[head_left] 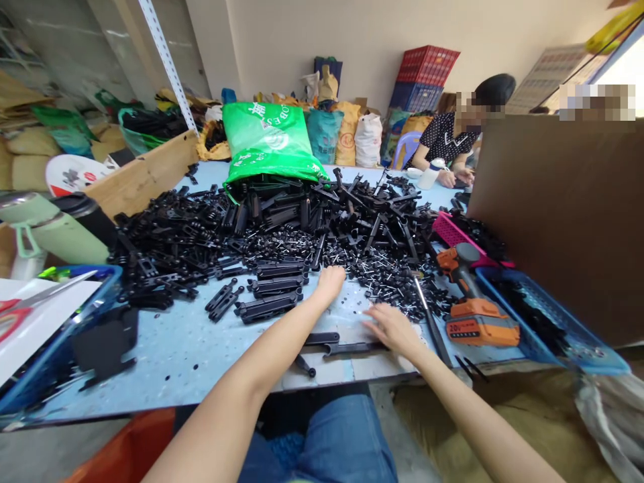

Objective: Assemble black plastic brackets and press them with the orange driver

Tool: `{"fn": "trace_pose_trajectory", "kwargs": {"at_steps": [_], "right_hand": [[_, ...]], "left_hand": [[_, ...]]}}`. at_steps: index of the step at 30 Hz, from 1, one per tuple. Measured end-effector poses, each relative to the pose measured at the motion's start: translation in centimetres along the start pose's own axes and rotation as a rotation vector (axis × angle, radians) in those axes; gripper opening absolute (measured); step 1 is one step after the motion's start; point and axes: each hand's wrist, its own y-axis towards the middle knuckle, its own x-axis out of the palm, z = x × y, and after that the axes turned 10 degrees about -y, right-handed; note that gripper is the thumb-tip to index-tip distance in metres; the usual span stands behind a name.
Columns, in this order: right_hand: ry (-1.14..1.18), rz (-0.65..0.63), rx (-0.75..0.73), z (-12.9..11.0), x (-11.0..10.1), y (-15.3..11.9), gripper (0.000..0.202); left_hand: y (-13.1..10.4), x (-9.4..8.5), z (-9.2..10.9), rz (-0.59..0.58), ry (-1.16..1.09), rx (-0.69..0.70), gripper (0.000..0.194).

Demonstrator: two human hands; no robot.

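My left hand (331, 280) reaches to the near edge of a heap of small black parts (286, 245). Its fingers are curled together, and what they hold, if anything, is hidden. My right hand (393, 327) is beside a pile of small screws (387, 272), fingers apart, with nothing visible in them. Below the hands, long black plastic pieces (352, 348) lie near the table's front edge. To the left of my left hand sits a row of black plastic assemblies (269, 305), with two smaller black pieces (224, 300) farther left.
An orange cordless drill (477, 322) and a hammer (430, 315) lie at right, beside a blue basket (598, 359). A green sack (272, 141) spills black parts at the back. Scissors (35, 308) and a green tumbler (65, 231) are at left. Across the table sits another person (447, 144).
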Motion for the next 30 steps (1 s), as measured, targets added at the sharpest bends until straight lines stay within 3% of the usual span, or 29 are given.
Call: {"fn": "trace_pose_trajectory", "kwargs": {"at_steps": [3, 8, 13, 18, 22, 25, 30], "right_hand": [[-0.185, -0.011, 0.149, 1.3, 0.9, 3.3, 0.023], [-0.188, -0.043, 0.203, 1.9, 2.3, 6.4, 0.014], [-0.145, 0.041, 0.249, 0.6, 0.6, 5.1, 0.018], [0.393, 0.177, 0.154, -3.2, -2.2, 2.5, 0.016], [0.56, -0.005, 0.132, -5.9, -3.0, 1.8, 0.014], [0.443, -0.081, 0.109, -6.8, -3.3, 2.1, 0.013], [0.123, -0.214, -0.083, -8.0, -4.5, 3.7, 0.017]], "left_hand": [[-1.6, 0.4, -0.8, 0.023, 0.018, 0.003, 0.023], [-4.0, -0.6, -2.1, 0.034, 0.029, 0.033, 0.028], [-2.5, -0.5, -1.5, 0.013, 0.012, 0.119, 0.031], [-0.9, 0.7, -0.8, -0.022, 0.007, 0.132, 0.02], [-2.2, 0.7, -1.8, -0.01, 0.023, 0.114, 0.021], [-3.5, 0.0, -2.7, 0.018, 0.029, 0.086, 0.024], [-3.8, -0.5, -2.9, 0.027, 0.011, 0.089, 0.029]]}}
